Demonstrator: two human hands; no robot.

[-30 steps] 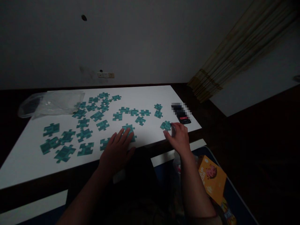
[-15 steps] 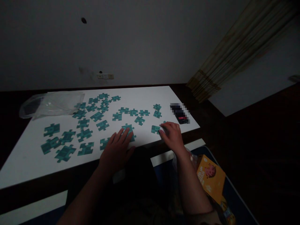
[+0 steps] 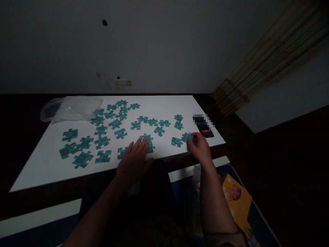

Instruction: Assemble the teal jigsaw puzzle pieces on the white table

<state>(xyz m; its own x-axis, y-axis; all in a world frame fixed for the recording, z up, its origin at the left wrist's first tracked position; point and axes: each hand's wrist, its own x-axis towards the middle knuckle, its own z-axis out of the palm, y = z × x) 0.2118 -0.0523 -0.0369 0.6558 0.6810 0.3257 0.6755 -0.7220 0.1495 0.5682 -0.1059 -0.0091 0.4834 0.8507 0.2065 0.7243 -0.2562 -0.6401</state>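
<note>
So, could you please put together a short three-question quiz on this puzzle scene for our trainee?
1. True or false: the left hand lies flat on teal pieces near the white table front edge.
2. What does the right hand touch: A) the clear plastic bag, B) a teal puzzle piece, C) the orange box?
3. What dark item lies just beyond the right hand?

Key: 1 true; 2 B; 3 a black device with a red mark.
</note>
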